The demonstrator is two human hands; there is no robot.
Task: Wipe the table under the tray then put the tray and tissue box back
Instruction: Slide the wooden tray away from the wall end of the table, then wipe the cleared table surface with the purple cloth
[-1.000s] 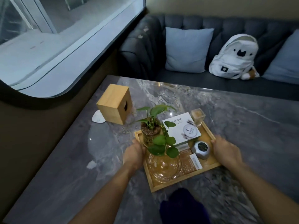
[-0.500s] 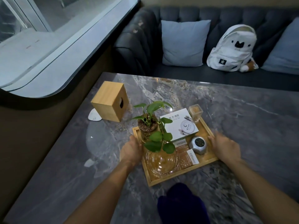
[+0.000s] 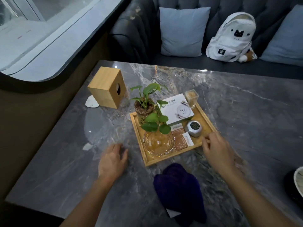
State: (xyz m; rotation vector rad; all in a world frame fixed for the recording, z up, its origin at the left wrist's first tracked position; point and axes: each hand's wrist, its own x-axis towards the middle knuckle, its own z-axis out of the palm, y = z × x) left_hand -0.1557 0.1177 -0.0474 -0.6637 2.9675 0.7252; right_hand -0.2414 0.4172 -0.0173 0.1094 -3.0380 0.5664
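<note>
A wooden tray (image 3: 207, 118) rests on the grey marble table (image 3: 246, 115), carrying a potted plant, a glass ashtray, a white box, a silver gadget and a small glass. The wooden tissue box (image 3: 105, 86) stands to the tray's far left. A dark purple cloth (image 3: 177, 185) lies crumpled just in front of the tray. My left hand (image 3: 113, 158) hovers over the table left of the tray, fingers apart, holding nothing. My right hand (image 3: 218, 149) is at the tray's near right corner, fingers loosely spread, off the rim.
A dark sofa (image 3: 131, 33) with pale cushions (image 3: 182, 30) and a white backpack (image 3: 232, 36) lines the far side. A window ledge (image 3: 54, 51) curves along the left. Small white scraps (image 3: 91, 102) lie by the tissue box. A bowl's edge (image 3: 297, 182) shows at the right.
Both hands held the tray's sides earlier; they have now let go and pulled back toward me, the left hand moving off to the left. The tray sits on the table.
</note>
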